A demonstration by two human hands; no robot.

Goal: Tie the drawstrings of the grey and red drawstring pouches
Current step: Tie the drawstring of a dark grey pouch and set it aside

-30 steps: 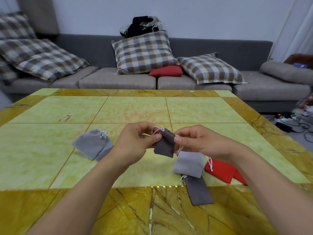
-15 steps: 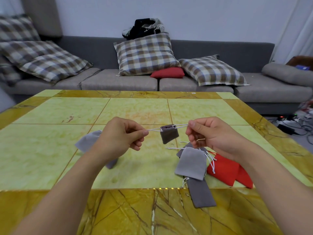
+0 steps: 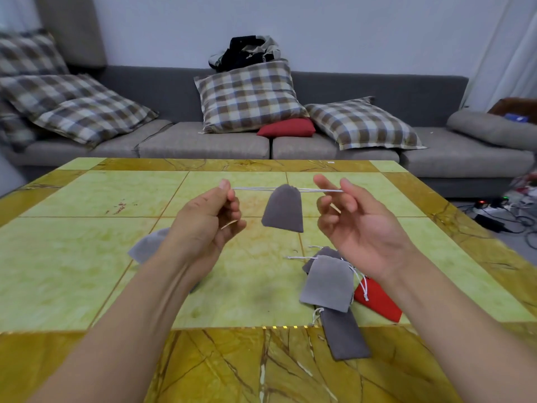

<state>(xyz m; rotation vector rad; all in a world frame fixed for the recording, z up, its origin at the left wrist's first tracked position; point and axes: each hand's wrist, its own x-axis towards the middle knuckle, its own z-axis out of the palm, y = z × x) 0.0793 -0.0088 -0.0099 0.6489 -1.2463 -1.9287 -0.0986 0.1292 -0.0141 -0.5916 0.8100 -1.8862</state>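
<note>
Grey pouch held up: the dark grey pouch (image 3: 283,209) I am working on hangs in the air above the table (image 3: 87,257), between my two hands, with its mouth drawn shut.
Strings: its white drawstrings (image 3: 252,188) run out level to both sides — one end to each hand.
Left hand: my left hand (image 3: 203,225) pinches the left string end between thumb and forefinger; the other fingers are curled in under them.
Right hand: my right hand (image 3: 357,225) has its palm turned toward me, and the string runs across to the fingers (image 3: 345,196), which are bent around it; I cannot tell exactly which ones pinch it.
On the table, right: a light grey pouch (image 3: 327,283) lies on top of another dark grey one (image 3: 344,334), with the red pouch (image 3: 377,301) just beside them under my right wrist.
On the table, left: one more light grey pouch (image 3: 148,245) lies partly hidden behind my left wrist.
Behind: a grey sofa (image 3: 203,141) with checked cushions (image 3: 247,97) stands past the far edge of the table.
</note>
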